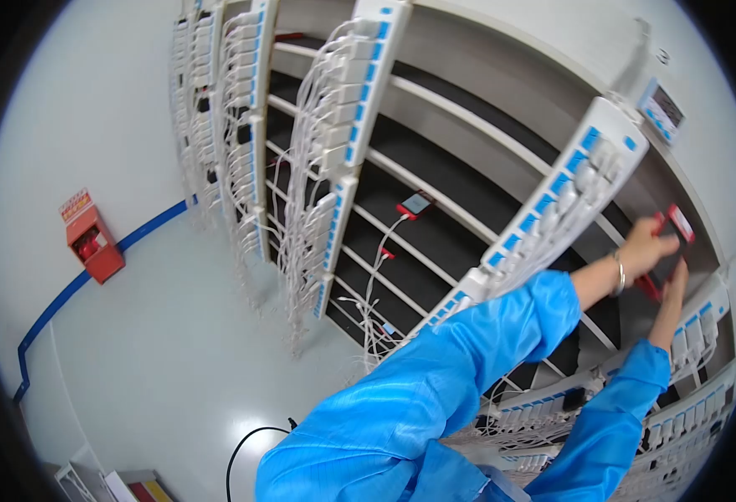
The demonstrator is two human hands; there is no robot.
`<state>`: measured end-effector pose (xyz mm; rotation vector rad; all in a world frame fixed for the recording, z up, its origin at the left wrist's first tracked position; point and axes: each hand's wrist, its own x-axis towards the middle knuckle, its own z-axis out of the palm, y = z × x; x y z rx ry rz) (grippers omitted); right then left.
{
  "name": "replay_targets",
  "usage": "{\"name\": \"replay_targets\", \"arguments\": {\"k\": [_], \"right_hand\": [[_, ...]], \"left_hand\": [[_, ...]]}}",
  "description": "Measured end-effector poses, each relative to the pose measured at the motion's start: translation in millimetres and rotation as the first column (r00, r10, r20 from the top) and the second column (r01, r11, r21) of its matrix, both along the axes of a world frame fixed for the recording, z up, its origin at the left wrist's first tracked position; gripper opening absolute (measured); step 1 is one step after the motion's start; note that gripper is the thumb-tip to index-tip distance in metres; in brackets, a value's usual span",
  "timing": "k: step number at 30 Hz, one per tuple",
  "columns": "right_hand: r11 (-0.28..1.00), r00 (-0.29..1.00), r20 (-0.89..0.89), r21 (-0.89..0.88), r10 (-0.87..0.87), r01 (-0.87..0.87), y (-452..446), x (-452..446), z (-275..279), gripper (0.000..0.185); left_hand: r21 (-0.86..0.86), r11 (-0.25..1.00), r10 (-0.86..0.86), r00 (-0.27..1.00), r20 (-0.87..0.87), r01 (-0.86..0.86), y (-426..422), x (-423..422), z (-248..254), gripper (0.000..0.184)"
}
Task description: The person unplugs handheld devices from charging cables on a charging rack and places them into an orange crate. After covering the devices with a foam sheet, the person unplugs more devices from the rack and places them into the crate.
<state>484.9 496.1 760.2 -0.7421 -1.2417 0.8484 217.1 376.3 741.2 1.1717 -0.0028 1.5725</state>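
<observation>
My left hand (635, 258), with a bracelet at the wrist, reaches to the right side of the shelving and is closed on a dark, phone-like device with a red case (667, 266). My right hand (674, 289) grips the same device from its lower right side. Red edges show above and below my fingers; the screen is mostly covered and slightly blurred. Both arms wear shiny blue sleeves. Left of them, on a dark shelf, another red-cased phone (415, 204) lies with a white cable (378, 266) plugged in.
White upright power strips (366, 92) with blue sockets carry many chargers and hanging cables. Another strip (564, 188) stands close to my left arm. A small display (661, 111) hangs on the wall. A red box (96, 244) stands by the far wall; a black cable (238, 452) curves over the floor.
</observation>
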Motion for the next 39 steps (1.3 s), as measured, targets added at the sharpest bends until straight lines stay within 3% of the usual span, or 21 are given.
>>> {"name": "replay_targets", "arguments": {"k": [1,2,3,4,5,6,7,8,9,11,12,14,16,17,23,25,29,30,33,38,39], "right_hand": [[0.976,0.984,0.049,-0.149,0.169,-0.160,-33.4,-26.8,2.0,0.038],[0.980,0.978,0.080,-0.071,0.192,-0.186,-39.8,-27.8,-6.0,0.041],[0.893,0.893,0.077,-0.121,0.444,-0.434,-35.9,-1.1,-1.1,0.044],[0.970,0.915,0.396,0.181,0.079,-0.162,-64.5,-30.9,-9.2,0.044],[0.850,0.758,0.543,0.525,-0.362,0.029,-104.2,-69.0,-14.4,0.045],[0.993,0.987,0.159,0.116,-0.032,0.013,-110.8,-74.0,2.7,0.048],[0.857,0.758,0.559,0.515,-0.335,-0.001,-104.6,-47.0,-13.1,0.048],[0.962,0.962,0.256,0.270,-0.095,0.023,-119.9,-46.5,-14.2,0.047],[0.998,0.985,-0.165,0.043,0.059,-0.053,-143.4,-60.8,-15.6,0.047],[0.998,0.996,-0.081,0.058,0.033,-0.029,-214.9,-72.3,-57.3,0.042],[0.996,0.984,-0.156,0.014,-0.088,0.092,-248.1,-72.4,-89.9,0.041],[0.987,0.986,-0.049,-0.046,-0.157,0.155,-328.2,-97.1,-147.1,0.048],[0.925,0.924,-0.163,-0.224,-0.347,0.308,-405.6,-107.0,-218.2,0.056],[0.883,0.908,-0.141,-0.330,-0.395,0.333,-442.1,-125.2,-231.2,0.060],[0.508,0.659,-0.119,-0.740,-0.743,0.440,-631.9,-186.4,-326.8,0.041],[0.457,0.595,-0.110,-0.755,-0.796,0.471,-677.8,-211.9,-342.0,0.038],[0.428,0.434,-0.212,-0.756,-0.876,0.495,-761.5,-265.3,-341.8,0.042],[0.416,0.414,-0.206,-0.744,-0.887,0.522,-783.8,-274.4,-344.5,0.041],[0.273,0.262,-0.135,-0.739,-0.956,0.616,-862.2,-297.8,-354.7,0.043],[0.127,0.113,-0.072,-0.768,-0.991,0.627,-985.0,-341.4,-356.4,0.034],[0.043,0.007,-0.051,-0.774,-0.999,0.632,-996.5,-350.0,-352.1,0.036]], "left_hand": [[0.047,0.986,-0.161,0.987,0.017,0.160,-30.7,-21.2,-11.7,0.026],[0.017,0.974,-0.223,0.974,-0.037,0.224,-49.6,-38.0,-28.5,0.028],[-0.007,0.964,-0.265,0.963,-0.056,0.265,-69.0,-55.5,-46.7,0.032],[0.004,0.921,-0.389,0.921,-0.015,0.389,-88.5,-72.4,-68.0,0.037],[-0.051,0.851,-0.524,0.852,-0.002,0.523,-103.8,-90.3,-92.0,0.039],[-0.140,0.763,-0.637,0.771,0.002,0.631,-124.1,-116.4,-109.9,0.041],[-0.162,0.675,-0.726,0.687,0.030,0.720,-132.0,-130.2,-137.0,0.043],[-0.251,0.639,-0.745,0.666,0.032,0.727,-143.9,-150.6,-159.3,0.043],[-0.371,0.608,-0.749,0.662,0.024,0.701,-145.7,-160.1,-190.3,0.044],[-0.626,0.446,-0.759,0.641,0.115,0.640,-158.3,-197.2,-231.4,0.044],[-0.712,0.398,-0.752,0.650,0.107,0.578,-159.6,-212.1,-258.1,0.041],[-0.735,0.354,-0.724,0.667,0.176,0.579,-168.4,-238.8,-316.5,0.043],[-0.846,0.248,-0.695,0.695,0.184,0.472,-183.7,-272.6,-347.5,0.044],[-0.861,0.301,-0.720,0.690,0.077,0.410,-189.9,-288.5,-359.8,0.043],[-0.931,0.307,-0.766,0.632,-0.119,0.196,-214.4,-275.0,-384.3,0.039],[-0.925,0.293,-0.851,0.507,-0.136,0.244,-205.6,-240.5,-394.5,0.038],[-0.837,0.418,-0.907,0.208,-0.365,0.353,-226.9,-139.8,-360.2,0.037],[-0.799,0.353,-0.932,0.102,-0.349,0.487,-237.3,-112.8,-354.8,0.037],[-0.779,0.157,-0.960,-0.091,-0.264,0.607,-311.8,-49.9,-323.1,0.040],[-0.803,-0.096,-0.974,-0.220,-0.044,0.588,-449.8,-15.1,-343.8,0.045],[-0.830,-0.147,-0.971,-0.237,0.019,0.538,-472.7,-14.2,-356.6,0.044]]}}
